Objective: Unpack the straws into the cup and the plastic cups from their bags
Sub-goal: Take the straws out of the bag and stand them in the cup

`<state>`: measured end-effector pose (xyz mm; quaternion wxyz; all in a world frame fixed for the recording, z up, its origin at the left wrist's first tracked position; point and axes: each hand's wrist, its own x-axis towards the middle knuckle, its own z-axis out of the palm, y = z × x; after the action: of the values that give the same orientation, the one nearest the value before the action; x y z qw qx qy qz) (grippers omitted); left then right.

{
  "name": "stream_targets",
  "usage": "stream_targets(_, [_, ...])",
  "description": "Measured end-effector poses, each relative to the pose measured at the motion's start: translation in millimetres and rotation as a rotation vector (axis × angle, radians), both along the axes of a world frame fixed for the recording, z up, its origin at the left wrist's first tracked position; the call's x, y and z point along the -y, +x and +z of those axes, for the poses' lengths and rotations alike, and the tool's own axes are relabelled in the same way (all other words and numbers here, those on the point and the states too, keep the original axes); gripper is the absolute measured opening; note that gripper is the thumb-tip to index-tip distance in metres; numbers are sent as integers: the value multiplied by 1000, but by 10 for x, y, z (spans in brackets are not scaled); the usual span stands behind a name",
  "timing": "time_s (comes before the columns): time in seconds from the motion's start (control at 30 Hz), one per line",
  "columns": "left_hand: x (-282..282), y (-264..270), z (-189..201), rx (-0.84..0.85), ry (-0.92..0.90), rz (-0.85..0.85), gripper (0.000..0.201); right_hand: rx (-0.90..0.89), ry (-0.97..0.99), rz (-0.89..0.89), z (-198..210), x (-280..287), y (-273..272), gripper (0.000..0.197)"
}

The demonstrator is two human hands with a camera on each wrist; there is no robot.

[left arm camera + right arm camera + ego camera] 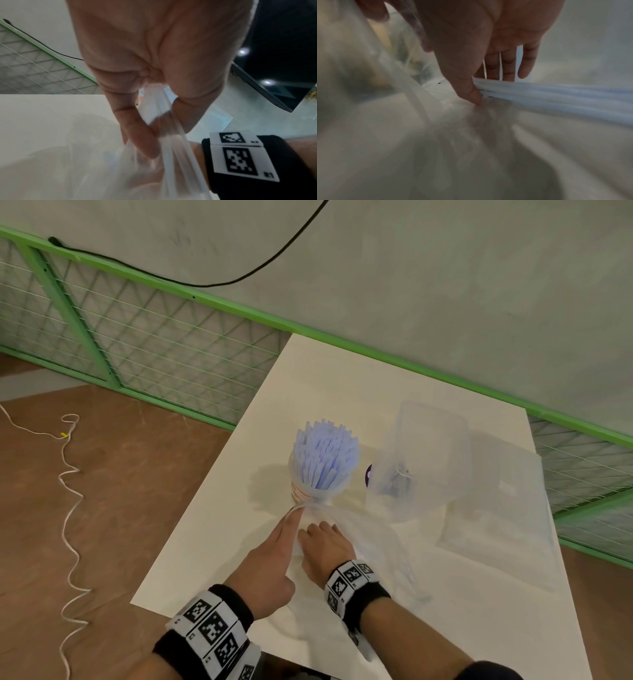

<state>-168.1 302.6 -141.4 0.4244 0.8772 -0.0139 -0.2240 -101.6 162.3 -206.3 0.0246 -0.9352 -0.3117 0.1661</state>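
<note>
A printed cup (300, 490) packed with pale blue straws (325, 455) stands upright in the middle of the white table (359, 378). In front of it lies a clear zip bag (373, 537) with its mouth toward the cup. My left hand (294, 520) pinches the bag's zip edge (173, 146) between thumb and fingers (137, 136). My right hand (317, 530) is inside the bag's mouth. In the right wrist view its thumb (471, 92) and fingers close on the end of a bundle of pale straws (556, 97).
Right of the cup are a clear plastic container (433, 446) and more clear bags (503, 508), one knotted, contents hard to make out. A small purple object (369, 474) sits between them and the cup. A green mesh fence (154, 337) runs behind; a white cord (68, 508) lies on the floor.
</note>
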Motion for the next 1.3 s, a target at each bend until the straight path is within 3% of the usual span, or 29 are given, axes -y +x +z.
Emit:
stream_targets(0.1, [-40, 0, -8, 13, 0, 5, 112, -100, 0, -48, 35, 38, 4, 23])
stream_targets(0.23, [-90, 32, -6, 42, 13, 26, 111, -232, 228, -150, 188, 193, -58, 17])
stream_targets(0.33, [-128, 61, -18, 55, 25, 41, 110, -239, 322, -244, 274, 335, -130, 17])
stream_targets(0.47, [-123, 105, -46, 43, 1, 70, 112, -95, 709, -235, 555, 447, -351, 31])
stream_targets(0.53, [-91, 123, -50, 33, 13, 76, 111, -66, 863, -337, 713, 480, -425, 31])
stream_targets(0.67, [-38, 149, -52, 53, 20, 51, 112, -161, 802, -576, 670, 635, -427, 22])
stream_targets(0.77, [-22, 149, -20, 63, 32, 3, 110, -202, 605, -508, 603, 738, -398, 24])
stream_targets(0.87, [-80, 105, 13, 48, 21, -61, 114, -206, 612, -527, 784, 778, -360, 22])
stream_targets(1.0, [-177, 10, 1, 88, 91, -172, 135, -11, 765, -588, 1472, 857, -275, 10])
stream_targets(1.13, [-198, -63, -38, 221, 235, -183, 132, 124, 946, -624, 2136, 990, -160, 12])
stream_targets(1.23, [-221, -82, -116, 308, 408, -220, 119, 224, 926, -670, 2139, 1094, -46, 14])
stream_targets(1.3, [-256, -88, -249, 351, 471, -328, 119, 228, 831, -701, 1908, 1119, 37, 17])
